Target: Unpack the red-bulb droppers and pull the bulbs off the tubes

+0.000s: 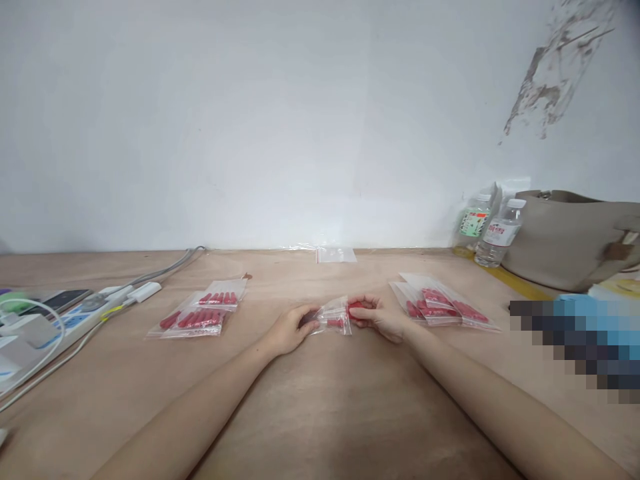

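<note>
In the middle of the table, my left hand [295, 328] pinches one side of a small clear zip bag [330, 313] with a red piece inside. My right hand [376, 317] is at the bag's mouth, its fingers closed on small red pieces [355, 309] whose exact kind I cannot make out. To the left lie clear bags of red pieces [200, 316], partly overlapping. On the right, close to my right hand, is another overlapping pile of filled bags [440, 305].
An empty-looking clear bag [337, 255] lies by the wall. At left are a power strip [75, 323], chargers, cables and a phone [63, 300]. Two bottles [500, 233] and a grey-beige handbag [565, 233] stand at back right. A pixelated area covers the right edge.
</note>
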Tool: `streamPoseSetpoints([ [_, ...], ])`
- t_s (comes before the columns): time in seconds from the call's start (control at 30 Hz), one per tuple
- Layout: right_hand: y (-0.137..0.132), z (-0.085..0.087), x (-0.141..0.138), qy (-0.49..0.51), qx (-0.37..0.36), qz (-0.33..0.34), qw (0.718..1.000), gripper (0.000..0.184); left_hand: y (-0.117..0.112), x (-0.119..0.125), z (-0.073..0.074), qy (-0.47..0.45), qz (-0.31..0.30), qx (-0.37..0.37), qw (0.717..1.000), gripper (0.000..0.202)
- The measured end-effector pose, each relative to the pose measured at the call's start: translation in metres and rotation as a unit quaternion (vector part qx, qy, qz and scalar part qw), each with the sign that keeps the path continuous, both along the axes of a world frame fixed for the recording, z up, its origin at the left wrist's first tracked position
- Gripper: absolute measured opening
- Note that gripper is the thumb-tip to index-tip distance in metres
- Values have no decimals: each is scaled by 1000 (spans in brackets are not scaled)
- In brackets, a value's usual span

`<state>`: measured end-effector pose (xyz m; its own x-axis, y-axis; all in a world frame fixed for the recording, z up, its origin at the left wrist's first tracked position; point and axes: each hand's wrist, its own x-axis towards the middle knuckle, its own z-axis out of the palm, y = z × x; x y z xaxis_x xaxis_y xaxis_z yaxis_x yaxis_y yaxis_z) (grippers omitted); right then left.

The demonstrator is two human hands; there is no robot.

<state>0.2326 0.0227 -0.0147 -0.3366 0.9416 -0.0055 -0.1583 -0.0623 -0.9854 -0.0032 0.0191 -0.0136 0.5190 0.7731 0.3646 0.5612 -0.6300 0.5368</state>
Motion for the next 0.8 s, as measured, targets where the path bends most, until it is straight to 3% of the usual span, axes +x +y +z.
streamPoseSetpoints([
  [0.13,5,22,32,-60,0,-101,993,27,4,-9,-1,9,41,14,999,33],
  [0.23,9,31,51,-130,88,-206,966,25,7,-14,-2,18,71,18,997,34],
  [0.3,11,29,55,-217,173,-288,917,27,7,-14,-3,25,75,23,997,35],
  [0.4,12,14,49,-372,305,-352,803,25,6,-13,-3,30,70,28,997,35],
  [0.47,13,3,43,-451,382,-322,740,24,5,-12,-2,33,69,29,997,35],
  [0.57,17,-10,38,-537,441,-237,679,29,5,-12,0,44,67,38,996,35],
  [0.7,22,-16,38,-602,463,-168,629,32,6,-13,0,52,57,54,996,34],
  [0.8,22,-16,39,-610,472,-148,619,32,8,-13,-1,51,54,54,996,34],
])
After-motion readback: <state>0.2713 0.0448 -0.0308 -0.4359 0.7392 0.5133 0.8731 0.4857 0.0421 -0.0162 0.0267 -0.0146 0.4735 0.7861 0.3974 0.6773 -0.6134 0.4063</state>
